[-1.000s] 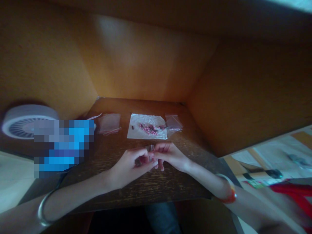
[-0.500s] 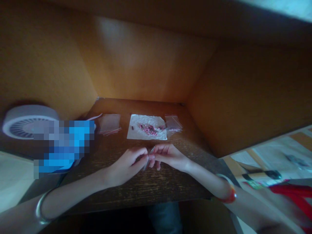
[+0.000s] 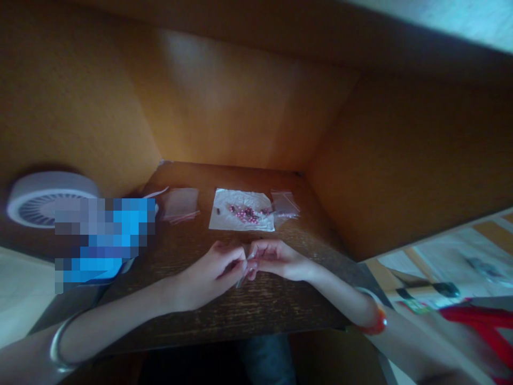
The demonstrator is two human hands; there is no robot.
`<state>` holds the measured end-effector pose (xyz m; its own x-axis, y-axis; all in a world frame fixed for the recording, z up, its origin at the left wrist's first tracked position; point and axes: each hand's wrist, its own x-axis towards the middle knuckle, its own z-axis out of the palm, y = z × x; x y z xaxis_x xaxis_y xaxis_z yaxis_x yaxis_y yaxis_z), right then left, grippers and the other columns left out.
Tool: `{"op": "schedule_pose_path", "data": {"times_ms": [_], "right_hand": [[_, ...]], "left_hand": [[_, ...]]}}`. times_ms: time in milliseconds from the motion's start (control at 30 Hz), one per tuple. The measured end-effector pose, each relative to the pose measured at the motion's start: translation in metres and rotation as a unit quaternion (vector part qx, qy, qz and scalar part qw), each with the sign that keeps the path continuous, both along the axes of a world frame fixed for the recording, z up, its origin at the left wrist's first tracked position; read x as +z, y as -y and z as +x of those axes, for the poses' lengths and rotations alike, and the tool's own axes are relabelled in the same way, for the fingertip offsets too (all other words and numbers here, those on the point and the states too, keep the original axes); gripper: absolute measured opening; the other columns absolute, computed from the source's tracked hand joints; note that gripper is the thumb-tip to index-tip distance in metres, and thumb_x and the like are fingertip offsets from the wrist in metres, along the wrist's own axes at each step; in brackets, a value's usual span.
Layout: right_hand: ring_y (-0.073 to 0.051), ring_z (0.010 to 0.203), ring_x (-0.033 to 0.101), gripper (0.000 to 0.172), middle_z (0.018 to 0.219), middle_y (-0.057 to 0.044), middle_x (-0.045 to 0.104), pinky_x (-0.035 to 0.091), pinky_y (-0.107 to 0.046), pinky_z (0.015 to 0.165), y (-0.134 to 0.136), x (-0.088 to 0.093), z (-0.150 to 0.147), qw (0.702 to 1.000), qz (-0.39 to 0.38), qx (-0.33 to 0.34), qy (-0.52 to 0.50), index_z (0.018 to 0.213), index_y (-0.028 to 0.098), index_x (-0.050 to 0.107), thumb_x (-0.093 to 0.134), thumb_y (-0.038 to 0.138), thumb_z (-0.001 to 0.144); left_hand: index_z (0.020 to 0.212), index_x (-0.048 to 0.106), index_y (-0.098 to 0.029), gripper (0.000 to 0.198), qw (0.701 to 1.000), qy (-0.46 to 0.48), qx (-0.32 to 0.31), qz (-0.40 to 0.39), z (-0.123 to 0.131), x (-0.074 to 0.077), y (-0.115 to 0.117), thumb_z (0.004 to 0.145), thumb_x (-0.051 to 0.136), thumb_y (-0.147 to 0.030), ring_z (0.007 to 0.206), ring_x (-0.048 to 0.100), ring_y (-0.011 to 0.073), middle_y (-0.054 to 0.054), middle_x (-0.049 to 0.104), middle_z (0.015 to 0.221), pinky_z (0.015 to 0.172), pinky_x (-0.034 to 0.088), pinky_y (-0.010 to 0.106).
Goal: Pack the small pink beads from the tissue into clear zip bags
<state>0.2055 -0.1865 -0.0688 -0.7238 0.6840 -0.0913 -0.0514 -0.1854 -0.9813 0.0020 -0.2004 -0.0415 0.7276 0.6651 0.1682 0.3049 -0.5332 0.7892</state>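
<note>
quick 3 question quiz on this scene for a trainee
1. Which wrist wears the orange bangle, left or right?
2. True or false: the pink beads lie on the white paper sheet.
3. What lies on the wooden table just past the sheet's right edge?

Key: 1. right 2. true 3. a clear plastic bag

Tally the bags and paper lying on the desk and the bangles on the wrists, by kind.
Clear plastic bags: 2
White paper sheet: 1
Metal bangle: 1
Orange bangle: 1
Total: 5
</note>
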Motion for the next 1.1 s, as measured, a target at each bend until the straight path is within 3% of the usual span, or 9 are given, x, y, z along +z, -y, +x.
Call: {"op": "schedule_pose_path", "data": {"times_ms": [233, 433, 600, 1100], "right_hand": [[-0.008, 0.07, 0.065, 0.019, 0.077, 0.0, 0.065, 0.054, -0.023, 0.069, 0.0023, 0.0018, -0.0037, 0.999, 0.008, 0.006, -0.031, 0.083, 0.013, 0.06, 0.069, 0.029, 0.083], [-0.007, 0.069, 0.064, 0.012, 0.079, -0.001, 0.066, 0.054, -0.022, 0.067, 0.0055, 0.0041, -0.0072, 0.998, 0.045, -0.029, -0.019, 0.085, 0.012, 0.061, 0.065, 0.024, 0.086], [-0.008, 0.072, 0.066, 0.012, 0.08, -0.001, 0.067, 0.055, -0.022, 0.07, 0.0059, 0.0081, -0.0066, 0.999, 0.028, -0.012, -0.045, 0.086, 0.012, 0.062, 0.066, 0.023, 0.085], [-0.011, 0.074, 0.069, 0.019, 0.078, -0.002, 0.069, 0.057, -0.026, 0.072, 0.0057, 0.0074, -0.0044, 0.998, -0.027, 0.007, -0.064, 0.085, 0.012, 0.062, 0.071, 0.028, 0.081]], "left_hand": [[0.072, 0.054, -0.016, 0.025, 0.999, -0.019, 0.02, 0.045, -0.0023, -0.0025, 0.0021, 0.094, 0.042, -0.02, 0.063, 0.049, 0.0107, -0.001, 0.055, 0.066, 0.066, 0.037, 0.026], [0.071, 0.052, -0.016, 0.025, 0.997, -0.033, 0.044, -0.061, -0.0024, 0.002, -0.0003, 0.093, 0.042, -0.021, 0.06, 0.048, 0.0093, -0.003, 0.052, 0.065, 0.059, 0.035, 0.023], [0.072, 0.052, -0.017, 0.025, 0.994, -0.006, 0.027, -0.108, -0.0023, 0.0071, 0.0002, 0.093, 0.042, -0.023, 0.06, 0.047, 0.009, -0.004, 0.052, 0.064, 0.059, 0.036, 0.022], [0.071, 0.047, -0.017, 0.026, 0.983, 0.063, 0.013, -0.171, -0.0011, 0.0031, 0.005, 0.095, 0.04, -0.024, 0.059, 0.046, 0.0081, -0.003, 0.054, 0.067, 0.055, 0.036, 0.02]]}}
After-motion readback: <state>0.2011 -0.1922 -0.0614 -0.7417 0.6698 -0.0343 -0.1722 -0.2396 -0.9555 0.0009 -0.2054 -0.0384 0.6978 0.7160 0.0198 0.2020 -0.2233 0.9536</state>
